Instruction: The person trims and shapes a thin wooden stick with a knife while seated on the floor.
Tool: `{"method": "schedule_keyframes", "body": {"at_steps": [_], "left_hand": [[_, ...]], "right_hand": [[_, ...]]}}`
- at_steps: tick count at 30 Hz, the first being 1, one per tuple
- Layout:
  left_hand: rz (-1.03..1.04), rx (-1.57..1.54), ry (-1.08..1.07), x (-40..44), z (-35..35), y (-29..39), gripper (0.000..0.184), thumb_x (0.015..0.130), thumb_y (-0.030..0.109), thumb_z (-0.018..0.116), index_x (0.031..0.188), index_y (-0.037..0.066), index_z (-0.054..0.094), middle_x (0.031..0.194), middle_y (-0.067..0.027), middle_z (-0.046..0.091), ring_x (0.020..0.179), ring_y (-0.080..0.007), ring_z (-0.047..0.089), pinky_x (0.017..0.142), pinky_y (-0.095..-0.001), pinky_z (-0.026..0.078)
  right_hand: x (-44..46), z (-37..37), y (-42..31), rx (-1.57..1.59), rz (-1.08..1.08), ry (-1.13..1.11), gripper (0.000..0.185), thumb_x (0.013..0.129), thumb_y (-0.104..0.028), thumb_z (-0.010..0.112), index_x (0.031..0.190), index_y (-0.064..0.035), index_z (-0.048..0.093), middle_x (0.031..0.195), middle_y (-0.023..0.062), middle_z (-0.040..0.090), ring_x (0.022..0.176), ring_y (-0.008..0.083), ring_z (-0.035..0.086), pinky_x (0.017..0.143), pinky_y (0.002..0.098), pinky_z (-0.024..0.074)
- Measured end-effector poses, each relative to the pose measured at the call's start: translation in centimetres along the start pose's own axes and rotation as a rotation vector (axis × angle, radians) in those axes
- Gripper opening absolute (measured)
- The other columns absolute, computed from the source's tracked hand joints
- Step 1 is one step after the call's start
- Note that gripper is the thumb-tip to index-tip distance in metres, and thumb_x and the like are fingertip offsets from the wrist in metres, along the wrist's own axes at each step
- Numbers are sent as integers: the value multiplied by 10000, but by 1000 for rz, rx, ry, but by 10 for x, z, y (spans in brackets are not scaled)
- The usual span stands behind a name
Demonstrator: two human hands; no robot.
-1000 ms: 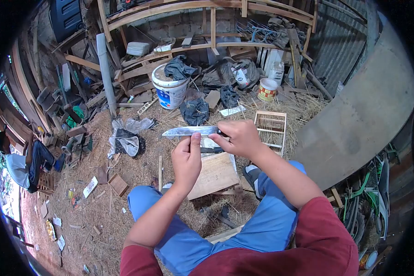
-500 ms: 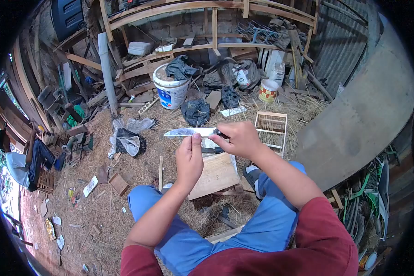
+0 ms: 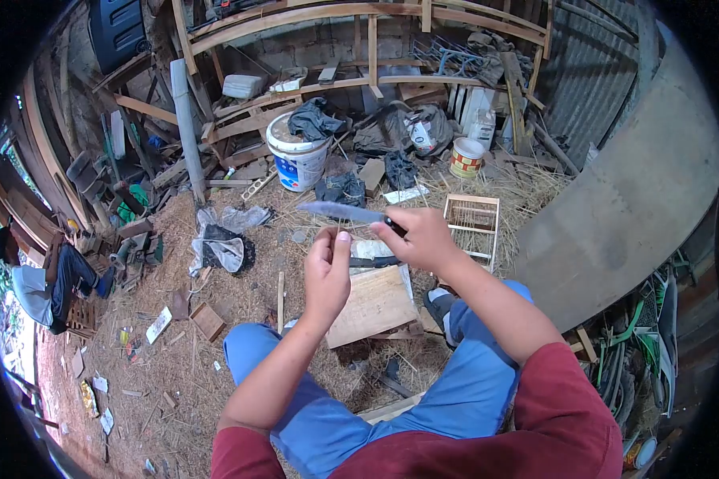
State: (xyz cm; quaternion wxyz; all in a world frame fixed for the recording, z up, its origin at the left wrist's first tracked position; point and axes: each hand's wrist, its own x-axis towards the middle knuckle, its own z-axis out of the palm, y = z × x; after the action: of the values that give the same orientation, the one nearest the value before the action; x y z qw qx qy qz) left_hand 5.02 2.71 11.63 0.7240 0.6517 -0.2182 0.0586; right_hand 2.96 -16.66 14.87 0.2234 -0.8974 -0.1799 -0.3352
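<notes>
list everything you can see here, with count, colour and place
knife: 1, silver and black, in right hand
board: 1, light brown, before the knees
bucket: 1, white and blue, beyond the hands
tub: 1, red and yellow, right of bucket
black bags: several, on and around bucket
wooden frame: 1, pale, beyond right hand
small box: 1, brown, ground left
panel: 1, grey, right
wood pieces: many, brown, back
seated person: 1, pale top, far left
left hand: 1, bare, centre
right hand: 1, bare, centre
legs: 2, blue, below
</notes>
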Motion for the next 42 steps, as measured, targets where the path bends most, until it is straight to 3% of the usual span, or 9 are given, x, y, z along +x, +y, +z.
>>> {"method": "schedule_keyframes", "body": {"at_steps": [6,9,11,14,19,26,29,35,42], "left_hand": [[-121,-106,-59,4,-5,7,180,1059,151,490,1038,27,619,838,27,523,701,-54,433,647,-242,390],[-147,-106,-95,6,-7,11,192,1063,161,495,1064,29,636,807,39,520,686,-49,436,627,-231,381],[-199,-120,-122,5,-7,10,199,1066,170,501,1077,31,643,789,44,518,683,-47,438,619,-226,374],[-181,-18,-160,3,-3,-2,203,1069,197,516,1041,33,632,751,46,503,680,-39,425,604,-226,358],[-267,6,-297,1,-2,-6,211,1068,214,530,964,41,592,696,66,449,631,-35,388,558,-234,310],[-300,-50,-322,-1,4,-7,186,1070,233,518,1032,71,602,690,71,450,603,-28,369,536,-220,288],[-144,21,-294,0,2,-15,194,1075,236,504,1031,75,602,680,79,432,579,-29,362,516,-219,280],[-218,-37,-218,6,-6,-3,237,1073,223,494,987,26,594,725,48,467,660,-47,398,595,-254,358],[-209,-22,-230,3,-14,-12,278,1080,309,499,933,82,564,662,65,412,536,-40,365,462,-239,289]], "right_hand": [[1,-5,8,74,77,-85,354,949,-368,660,796,-49,649,613,168,573,557,386,570,517,429,441],[1,-3,8,71,108,-116,352,975,-369,644,839,-46,685,597,124,566,521,286,562,513,389,427],[2,1,8,430,441,-227,367,999,-379,630,904,-34,709,637,27,577,581,142,539,546,331,421],[5,3,11,781,520,-262,394,1010,-408,622,975,-28,719,739,-9,617,703,55,517,622,283,443],[5,7,4,863,539,-251,219,960,-233,718,1001,-18,700,861,-23,667,797,46,543,723,248,470],[6,4,10,879,629,-162,205,947,-222,725,973,-21,700,860,-23,672,800,52,546,733,267,478],[3,8,19,762,475,-29,265,953,-299,718,984,-37,692,722,-40,597,693,66,523,611,309,432],[-8,4,8,80,148,-230,416,979,-504,567,855,-116,652,643,184,633,637,430,636,566,514,488],[-10,6,0,67,33,-173,407,977,-429,608,778,-75,588,676,155,639,626,398,632,536,491,462]]}}
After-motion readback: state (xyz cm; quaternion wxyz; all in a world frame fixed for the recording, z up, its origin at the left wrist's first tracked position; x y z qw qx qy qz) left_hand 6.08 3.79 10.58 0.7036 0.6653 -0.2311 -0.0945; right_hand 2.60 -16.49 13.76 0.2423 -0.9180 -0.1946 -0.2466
